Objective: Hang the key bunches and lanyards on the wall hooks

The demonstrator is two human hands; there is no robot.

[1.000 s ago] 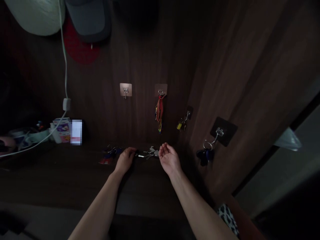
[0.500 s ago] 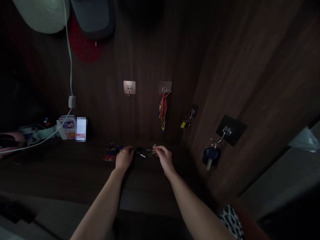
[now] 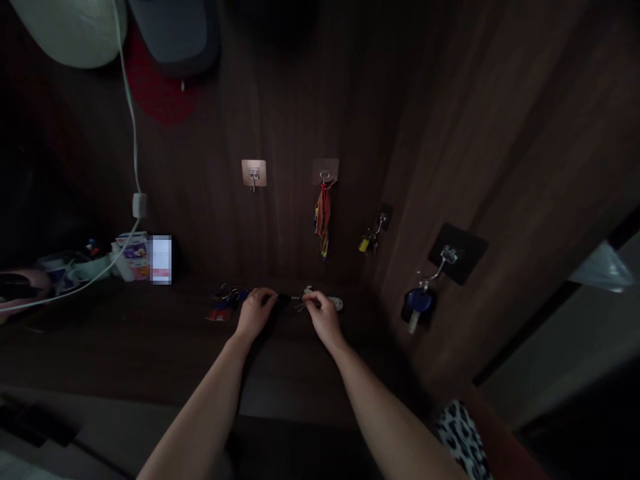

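On the dark wooden shelf [image 3: 290, 360], my left hand [image 3: 254, 311] is closed, its thumb and fingertips pinched on a small key, mostly hidden by the fingers. Just left of it lies a bunch of keys with blue and red tags [image 3: 223, 305]. A short gap to the right, my right hand [image 3: 324, 317] pinches a small bunch of metal keys [image 3: 301, 304]. Behind its knuckles a pale oval piece [image 3: 337, 304] rests on the shelf; I cannot make out what it is.
Wall hooks hold colourful lanyards [image 3: 324, 217], keys with a yellow tag [image 3: 366, 243] and a blue-headed key [image 3: 419, 303]. One hook [image 3: 254, 175] has nothing on it. Boxes [image 3: 134, 253] and a white cable [image 3: 131, 113] are at left, caps [image 3: 175, 37] above.
My left fingers have closed over the dark key that lay beside them. My right hand has shifted slightly left, uncovering the pale oval piece. The view has moved a little.
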